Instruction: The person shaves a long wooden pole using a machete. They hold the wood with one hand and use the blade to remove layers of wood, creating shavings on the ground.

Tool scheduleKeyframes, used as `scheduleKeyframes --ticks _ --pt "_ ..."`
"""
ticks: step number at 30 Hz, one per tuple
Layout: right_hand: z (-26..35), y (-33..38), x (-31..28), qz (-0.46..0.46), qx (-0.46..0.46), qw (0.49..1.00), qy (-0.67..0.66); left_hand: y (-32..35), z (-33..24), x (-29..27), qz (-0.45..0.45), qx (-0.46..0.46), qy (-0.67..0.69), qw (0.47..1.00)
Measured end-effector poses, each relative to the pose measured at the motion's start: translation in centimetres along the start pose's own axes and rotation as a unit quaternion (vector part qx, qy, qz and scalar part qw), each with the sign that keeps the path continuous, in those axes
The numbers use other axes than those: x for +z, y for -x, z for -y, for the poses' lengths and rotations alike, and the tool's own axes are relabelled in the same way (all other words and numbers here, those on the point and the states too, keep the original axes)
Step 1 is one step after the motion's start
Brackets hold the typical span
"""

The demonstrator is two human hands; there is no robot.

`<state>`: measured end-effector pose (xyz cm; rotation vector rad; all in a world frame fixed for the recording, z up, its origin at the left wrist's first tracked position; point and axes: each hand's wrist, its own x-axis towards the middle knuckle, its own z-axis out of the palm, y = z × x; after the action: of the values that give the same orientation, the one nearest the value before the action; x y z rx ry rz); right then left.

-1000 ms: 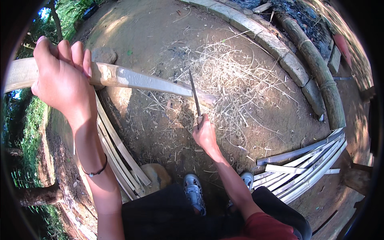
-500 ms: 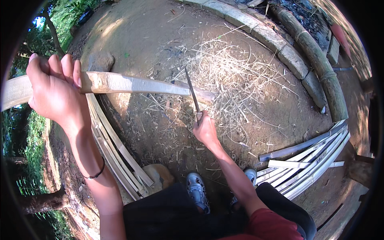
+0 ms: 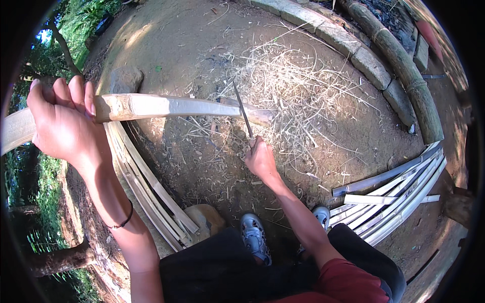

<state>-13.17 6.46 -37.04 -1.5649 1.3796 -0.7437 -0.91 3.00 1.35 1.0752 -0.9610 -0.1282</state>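
Note:
A long split bamboo strip point(image 3: 187, 107) stretches from the left rim toward the middle of the view. Around its thicker left part, beside a node, my left hand point(image 3: 68, 118) is closed. My right hand point(image 3: 261, 157) grips the handle of a knife point(image 3: 242, 112). Its narrow dark blade points up and away from me and crosses the strip near the far end. The strip's tip lies over a heap of pale curled shavings point(image 3: 293, 86) on the dirt. Most of the knife's handle is hidden by my fingers.
Split bamboo strips point(image 3: 151, 189) lie at the left beside a stone point(image 3: 204, 220). Another pile of strips point(image 3: 399, 202) rests at the right. A curved stone kerb point(image 3: 371, 68) and a thick bamboo pole point(image 3: 404, 65) run along the far right. A rock point(image 3: 126, 81) sits far left.
My left hand has shifted slightly left and down with the bamboo strip. The knife stays across the strip near its far end. The whole view has turned a little.

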Motion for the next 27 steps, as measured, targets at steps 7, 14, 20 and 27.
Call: scheduleKeyframes --ticks 7,14,20,27 --pt "7.7 2.7 -3.9 0.036 -0.036 0.992 -0.114 0.5 0.0 -0.3 0.008 0.032 -0.048 0.998" --pt "-1.8 0.8 1.2 0.027 0.066 0.997 0.002 -0.5 0.2 -0.2 -0.053 0.006 -0.040 0.998" --pt "5.7 3.1 -2.5 0.028 0.011 0.995 -0.097 -0.5 0.7 -0.8 -0.042 0.020 -0.065 0.997" --pt "0.0 1.6 1.2 0.090 0.146 0.985 -0.027 -1.7 0.8 -2.6 0.017 0.003 -0.053 0.998"
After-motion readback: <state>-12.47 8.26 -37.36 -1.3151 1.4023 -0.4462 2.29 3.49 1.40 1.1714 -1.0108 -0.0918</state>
